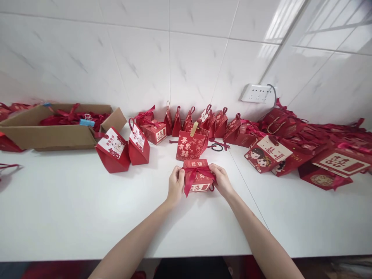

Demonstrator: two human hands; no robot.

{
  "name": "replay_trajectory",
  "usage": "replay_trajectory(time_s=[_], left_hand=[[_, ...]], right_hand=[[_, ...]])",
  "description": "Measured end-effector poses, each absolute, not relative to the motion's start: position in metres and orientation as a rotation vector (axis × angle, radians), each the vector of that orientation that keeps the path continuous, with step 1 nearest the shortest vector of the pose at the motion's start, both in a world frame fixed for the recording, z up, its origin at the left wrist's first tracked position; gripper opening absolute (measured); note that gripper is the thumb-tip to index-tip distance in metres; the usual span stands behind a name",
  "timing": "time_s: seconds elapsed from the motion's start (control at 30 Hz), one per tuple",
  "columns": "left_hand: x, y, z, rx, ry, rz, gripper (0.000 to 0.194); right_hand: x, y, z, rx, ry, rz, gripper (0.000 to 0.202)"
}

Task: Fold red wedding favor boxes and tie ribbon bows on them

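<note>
In the middle of the white table, a small red gift box [200, 163] with gold lettering rests between my two hands. Around it runs a dark red satin ribbon [190, 181], tied at the front, with one tail hanging down. At the box's left side, my left hand [176, 183] is closed with the thumb up. My right hand [221, 179] pinches the opposite side, where ribbon and box edge meet; its fingertips are partly hidden. Just behind stands a red box with white characters [186, 145] and a gold tag.
A cardboard carton [66, 137] of red ribbons stands left, a blue clip [86, 123] on its rim. Two red pouch boxes [116, 161] stand beside it. More line the tiled wall. A large pile of red boxes [308, 135] fills the right, below a white power strip [258, 93].
</note>
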State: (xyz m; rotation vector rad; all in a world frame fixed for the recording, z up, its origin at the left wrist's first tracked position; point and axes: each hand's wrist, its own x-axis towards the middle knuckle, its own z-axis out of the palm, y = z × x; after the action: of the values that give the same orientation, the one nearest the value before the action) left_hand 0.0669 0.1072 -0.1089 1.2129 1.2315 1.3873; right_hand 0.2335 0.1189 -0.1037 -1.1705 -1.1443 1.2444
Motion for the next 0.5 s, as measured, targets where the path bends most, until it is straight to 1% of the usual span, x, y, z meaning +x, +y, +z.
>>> replay_trajectory(time_s=[0.07, 0.1, 0.2, 0.23, 0.27, 0.37, 0.5], left_hand=[[0.062, 0.112, -0.108, 1.284, 1.214, 1.365, 0.029], [0.059, 0.114, -0.106, 1.323, 1.204, 1.356, 0.029], [0.054, 0.117, -0.099, 1.447, 1.181, 1.374, 0.027], [0.053, 0.116, -0.096, 1.49, 1.176, 1.395, 0.026], [0.053, 0.113, -0.093, 1.535, 1.171, 1.422, 0.026], [0.057, 0.094, -0.085, 1.709, 1.121, 1.491, 0.023], [0.075, 0.056, -0.078, 2.107, 0.893, 1.537, 0.012]], right_hand=[[0.239, 0.12, -0.098, -1.139, -1.203, 1.214, 0.041], [0.241, 0.12, -0.094, -1.119, -1.227, 1.197, 0.046], [0.247, 0.116, -0.084, -1.068, -1.46, 1.208, 0.087], [0.248, 0.113, -0.083, -1.064, -1.581, 1.197, 0.096], [0.248, 0.11, -0.083, -1.069, -1.698, 1.153, 0.101], [0.246, 0.093, -0.091, -1.12, -1.863, 0.805, 0.104], [0.251, 0.056, -0.102, -1.11, -1.78, 0.284, 0.102]])
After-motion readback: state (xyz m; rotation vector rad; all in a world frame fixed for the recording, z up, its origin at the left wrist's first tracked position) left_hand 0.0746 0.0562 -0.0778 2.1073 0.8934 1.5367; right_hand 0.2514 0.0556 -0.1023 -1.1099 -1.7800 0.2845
